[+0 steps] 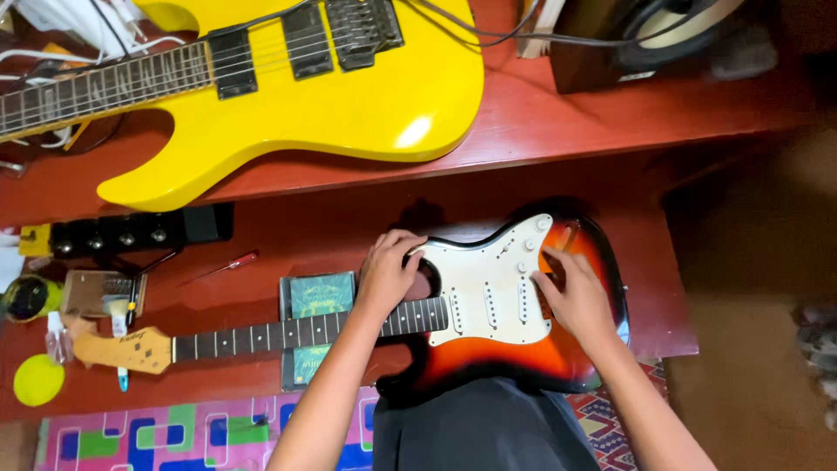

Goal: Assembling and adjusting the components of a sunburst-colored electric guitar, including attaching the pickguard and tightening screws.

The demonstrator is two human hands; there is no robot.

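Observation:
A sunburst electric guitar (575,349) with a white pickguard (484,279) lies flat on the red wooden workbench (331,227), its neck (261,334) running left to a pale headstock (118,349). My left hand (388,270) grips the upper horn of the body where the neck joins. My right hand (571,292) rests on the body beside the control knobs, fingers curled on the pickguard's edge. No strings are visible on this guitar.
A yellow electric guitar (349,96) lies on the raised shelf behind. A small box (321,295) props the neck. A red screwdriver (231,264), black headstock (122,234), jar (26,296), yellow ball (38,379) and speaker (663,35) surround the bench.

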